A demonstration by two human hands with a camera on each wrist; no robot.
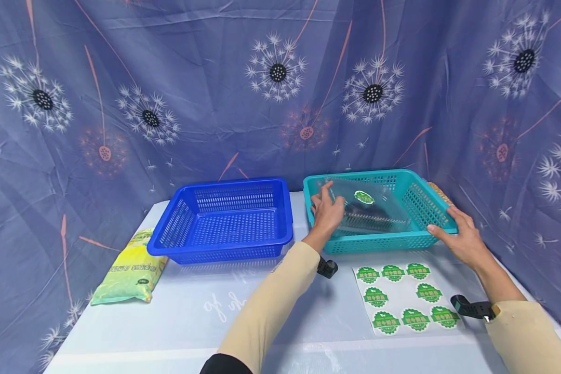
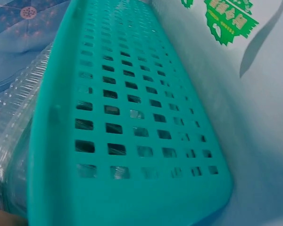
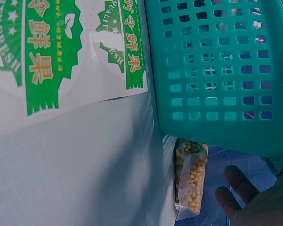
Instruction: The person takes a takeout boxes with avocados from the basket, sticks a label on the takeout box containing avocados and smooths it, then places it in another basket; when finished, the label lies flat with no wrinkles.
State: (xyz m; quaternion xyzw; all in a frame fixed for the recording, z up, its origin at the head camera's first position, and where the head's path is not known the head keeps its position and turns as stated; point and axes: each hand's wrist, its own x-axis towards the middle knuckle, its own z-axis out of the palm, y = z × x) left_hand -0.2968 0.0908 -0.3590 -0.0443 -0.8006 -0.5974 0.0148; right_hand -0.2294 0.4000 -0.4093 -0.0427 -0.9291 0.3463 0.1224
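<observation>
A clear plastic clamshell box (image 1: 378,205) with a green-and-white oval sticker (image 1: 364,197) lies tilted inside the teal basket (image 1: 378,243). My left hand (image 1: 327,210) holds the box at its left edge, thumb toward the lid; some fingers are hidden. In the left wrist view, the box's ridged side (image 2: 19,103) shows just past the basket rim, with a bit of finger in the lower corner. At the basket's front right corner, my right hand (image 1: 465,241) grips the rim, thumb to the front and fingers along the outer side.
An empty blue basket (image 1: 219,253) stands left of the teal one. A sheet of green stickers (image 1: 402,293) lies in front, with a gap in its middle. Far left is a yellow-green bag (image 1: 133,270). A packet of corn kernels (image 3: 192,181) lies beyond the teal basket's right end.
</observation>
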